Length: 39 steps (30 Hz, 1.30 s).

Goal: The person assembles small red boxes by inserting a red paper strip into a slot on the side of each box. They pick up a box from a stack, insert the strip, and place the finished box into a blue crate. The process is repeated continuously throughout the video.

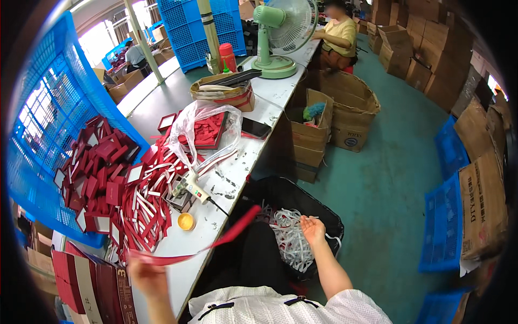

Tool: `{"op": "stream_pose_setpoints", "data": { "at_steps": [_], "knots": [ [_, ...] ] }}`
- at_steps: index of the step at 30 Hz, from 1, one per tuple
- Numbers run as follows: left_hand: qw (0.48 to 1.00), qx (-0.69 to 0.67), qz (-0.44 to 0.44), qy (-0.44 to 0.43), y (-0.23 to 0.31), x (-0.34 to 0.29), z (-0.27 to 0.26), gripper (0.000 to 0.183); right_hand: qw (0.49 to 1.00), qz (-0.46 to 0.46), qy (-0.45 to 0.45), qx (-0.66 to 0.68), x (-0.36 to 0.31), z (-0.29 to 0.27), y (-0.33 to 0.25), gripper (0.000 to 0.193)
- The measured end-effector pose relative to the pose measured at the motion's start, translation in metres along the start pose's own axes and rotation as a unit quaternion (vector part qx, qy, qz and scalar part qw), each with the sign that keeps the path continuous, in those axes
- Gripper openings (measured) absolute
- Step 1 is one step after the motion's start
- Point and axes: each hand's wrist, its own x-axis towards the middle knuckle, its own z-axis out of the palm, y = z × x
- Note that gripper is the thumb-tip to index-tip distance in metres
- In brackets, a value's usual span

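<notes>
Red strip (pixel 216 242), long and thin, runs from the left hand (pixel 147 275) at the near edge of the desk (pixel 237 167) out over that edge toward the black bin (pixel 324 216) beside it. The left hand pinches one end of it between fingers and thumb; the far end hangs free in the air, curving upward. It looks light, limp and papery, likely to bend or crease under any pull, so it seems best taken near an end with a soft pinch. The right hand (pixel 313 229) is open, palm up, holding nothing, just above the white strips (pixel 288 237) heaped in the bin. On the desk, near its left edge, lies a pile of small red boxes (pixel 100 173) against a blue crate (pixel 48 129), with loose red and white strips (pixel 148 200) beside them, a glue gun (pixel 191 186), a small yellow lid (pixel 186 221) and a clear plastic bag (pixel 202 127). Farther along stand a green fan (pixel 278 35) and another person (pixel 340 35) seated.
</notes>
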Motion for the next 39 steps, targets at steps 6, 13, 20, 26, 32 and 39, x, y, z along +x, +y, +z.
{"op": "stream_pose_setpoints", "data": {
  "at_steps": [6,13,20,26,32,39],
  "knots": [
    [0.989,0.019,0.044,-0.142,0.056,-0.004,0.028,0.019,0.668,-0.082,-0.030,-0.739,0.056,-0.047,-0.003,0.019],
    [0.972,0.000,-0.062,-0.226,0.019,0.014,0.086,0.020,0.753,-0.240,-0.299,-0.535,-0.089,0.145,0.010,0.014],
    [0.944,-0.041,-0.136,-0.298,-0.026,-0.007,0.095,0.021,0.548,0.036,-0.717,-0.429,-0.241,0.167,0.053,0.058],
    [0.925,0.038,-0.162,-0.341,-0.060,-0.051,0.055,0.021,0.890,0.180,-0.420,0.013,-0.191,0.174,0.052,0.040],
    [0.958,-0.009,-0.139,-0.249,-0.060,-0.061,0.026,0.014,0.943,0.093,-0.320,0.024,-0.146,0.177,0.000,0.025],
    [0.961,0.094,0.014,-0.259,-0.059,-0.023,0.055,0.025,0.770,-0.273,-0.316,-0.482,-0.163,0.175,-0.022,0.026]
  ]
}}
